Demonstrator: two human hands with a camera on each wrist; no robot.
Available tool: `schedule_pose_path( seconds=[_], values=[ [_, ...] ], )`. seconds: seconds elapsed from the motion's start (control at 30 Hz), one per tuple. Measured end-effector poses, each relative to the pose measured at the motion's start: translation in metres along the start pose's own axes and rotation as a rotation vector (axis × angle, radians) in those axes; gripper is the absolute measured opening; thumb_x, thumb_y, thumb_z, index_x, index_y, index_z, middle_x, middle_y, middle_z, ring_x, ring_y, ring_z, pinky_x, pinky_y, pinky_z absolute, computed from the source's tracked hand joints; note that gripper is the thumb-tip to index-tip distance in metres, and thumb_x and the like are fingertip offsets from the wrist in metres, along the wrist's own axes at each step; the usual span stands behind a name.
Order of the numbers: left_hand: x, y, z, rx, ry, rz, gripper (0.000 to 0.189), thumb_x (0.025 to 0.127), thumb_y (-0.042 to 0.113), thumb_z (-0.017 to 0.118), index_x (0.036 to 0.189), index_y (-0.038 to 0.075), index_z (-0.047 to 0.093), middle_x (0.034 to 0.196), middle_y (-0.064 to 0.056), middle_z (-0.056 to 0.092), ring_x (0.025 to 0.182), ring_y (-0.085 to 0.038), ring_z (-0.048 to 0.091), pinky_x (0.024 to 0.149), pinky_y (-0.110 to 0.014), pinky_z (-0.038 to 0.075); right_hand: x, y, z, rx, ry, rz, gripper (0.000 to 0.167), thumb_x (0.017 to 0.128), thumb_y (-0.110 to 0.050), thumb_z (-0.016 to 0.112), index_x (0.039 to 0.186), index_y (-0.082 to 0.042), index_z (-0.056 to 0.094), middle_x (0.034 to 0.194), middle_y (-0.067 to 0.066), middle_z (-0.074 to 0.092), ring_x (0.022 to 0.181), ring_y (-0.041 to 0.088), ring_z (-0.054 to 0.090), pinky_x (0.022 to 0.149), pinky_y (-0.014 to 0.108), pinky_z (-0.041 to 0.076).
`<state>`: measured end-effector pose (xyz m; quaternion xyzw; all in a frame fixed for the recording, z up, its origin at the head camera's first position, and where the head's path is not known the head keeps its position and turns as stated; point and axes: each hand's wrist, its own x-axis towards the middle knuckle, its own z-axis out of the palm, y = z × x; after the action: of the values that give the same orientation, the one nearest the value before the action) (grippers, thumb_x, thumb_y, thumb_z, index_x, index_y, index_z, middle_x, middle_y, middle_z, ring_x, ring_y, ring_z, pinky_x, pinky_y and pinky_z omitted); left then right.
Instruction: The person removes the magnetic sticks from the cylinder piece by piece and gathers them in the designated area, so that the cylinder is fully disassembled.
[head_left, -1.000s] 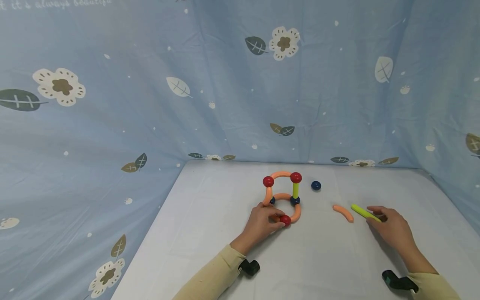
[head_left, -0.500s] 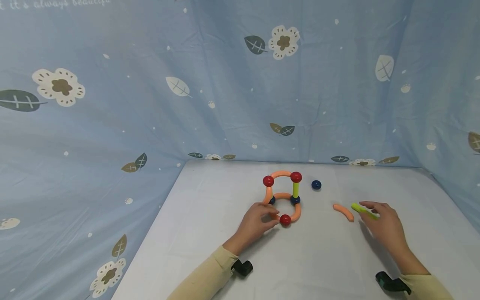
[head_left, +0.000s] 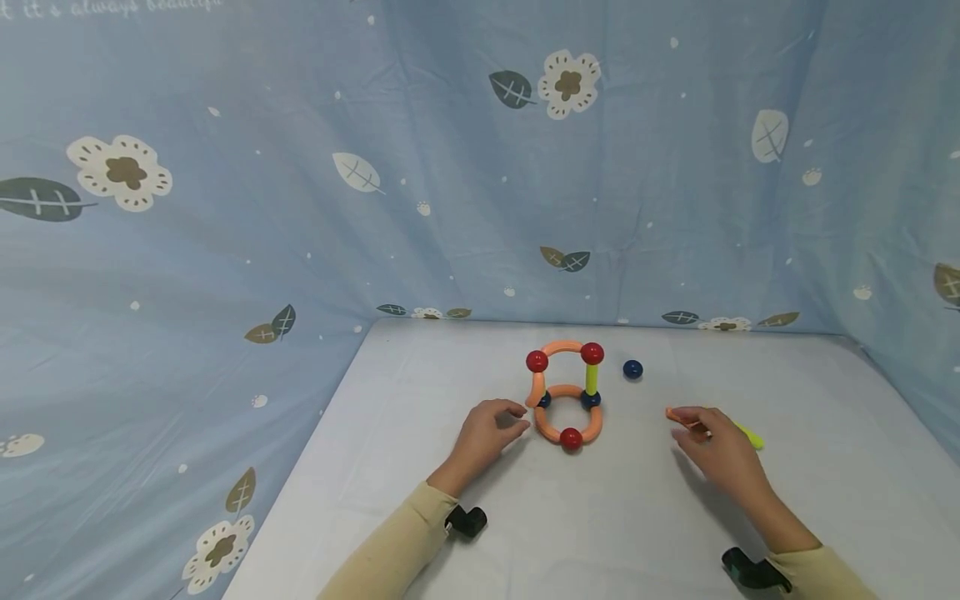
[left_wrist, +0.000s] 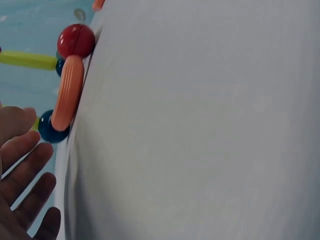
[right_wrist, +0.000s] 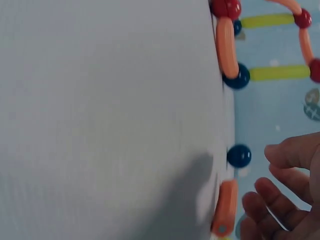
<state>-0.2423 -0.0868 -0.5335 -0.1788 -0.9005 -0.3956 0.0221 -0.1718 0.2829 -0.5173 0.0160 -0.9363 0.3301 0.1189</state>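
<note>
A toy frame of curved orange sticks (head_left: 542, 426), straight yellow-green sticks (head_left: 592, 379), red balls (head_left: 571, 439) and dark blue balls (head_left: 590, 399) stands on the white table. Just left of it, my left hand (head_left: 480, 437) holds nothing, its fingers spread apart in the left wrist view. My right hand (head_left: 723, 454) hovers over a loose curved orange stick (right_wrist: 226, 207), covering most of it in the head view. Seen from the right wrist, thumb and fingers are parted, with no visible grip on that stick. Partly behind this hand lies a loose yellow-green stick (head_left: 751, 437).
One loose dark blue ball (head_left: 633, 369) rests on the table (head_left: 420, 375) to the right of the frame. A blue patterned cloth (head_left: 450, 167) hangs behind the table's back edge and down its left side.
My left hand has drawn away leftward from the frame's front red ball. My right hand has left the yellow-green stick and moved left over the loose curved orange stick.
</note>
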Motion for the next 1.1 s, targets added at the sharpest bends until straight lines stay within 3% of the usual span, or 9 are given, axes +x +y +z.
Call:
schedule_pose_path(
  seconds=[0.17,0.57,0.87,1.1],
  values=[
    [0.006,-0.005,-0.003,-0.004,0.007,-0.010,0.028,0.093,0.030,0.077,0.117,0.016,0.074,0.110,0.006,0.073,0.110,-0.016,0.064,0.098,-0.040,0.050,0.001,-0.013,0.012,0.020,-0.103,0.002,0.040,0.093,-0.015,0.075,0.128,-0.001,0.064,0.116,0.019,0.067,0.101,0.035,0.066,0.084,0.053,0.057],
    [0.020,-0.004,0.001,0.003,-0.013,-0.012,0.033,0.095,0.031,0.074,0.123,0.015,0.071,0.116,0.004,0.072,0.114,-0.017,0.064,0.101,-0.039,0.050,0.004,-0.045,0.039,0.045,-0.271,0.112,0.058,0.090,-0.028,0.078,0.138,-0.002,0.057,0.121,0.016,0.067,0.099,0.026,0.065,0.073,0.036,0.059],
    [0.030,0.002,0.007,0.004,-0.040,-0.030,0.035,0.094,0.029,0.076,0.125,0.014,0.070,0.118,0.002,0.072,0.117,-0.017,0.063,0.105,-0.038,0.047,0.003,-0.065,0.054,0.052,-0.294,0.139,0.065,0.089,-0.030,0.080,0.141,0.000,0.055,0.124,0.015,0.066,0.100,0.023,0.062,0.081,0.039,0.058],
    [0.031,0.003,0.009,0.003,-0.043,-0.034,0.035,0.095,0.029,0.075,0.126,0.013,0.071,0.119,0.001,0.072,0.118,-0.019,0.063,0.105,-0.040,0.047,0.004,-0.072,0.061,0.033,-0.288,0.121,0.066,0.088,-0.030,0.081,0.141,0.000,0.056,0.121,0.011,0.066,0.092,0.020,0.057,0.075,0.033,0.053]
  ],
)
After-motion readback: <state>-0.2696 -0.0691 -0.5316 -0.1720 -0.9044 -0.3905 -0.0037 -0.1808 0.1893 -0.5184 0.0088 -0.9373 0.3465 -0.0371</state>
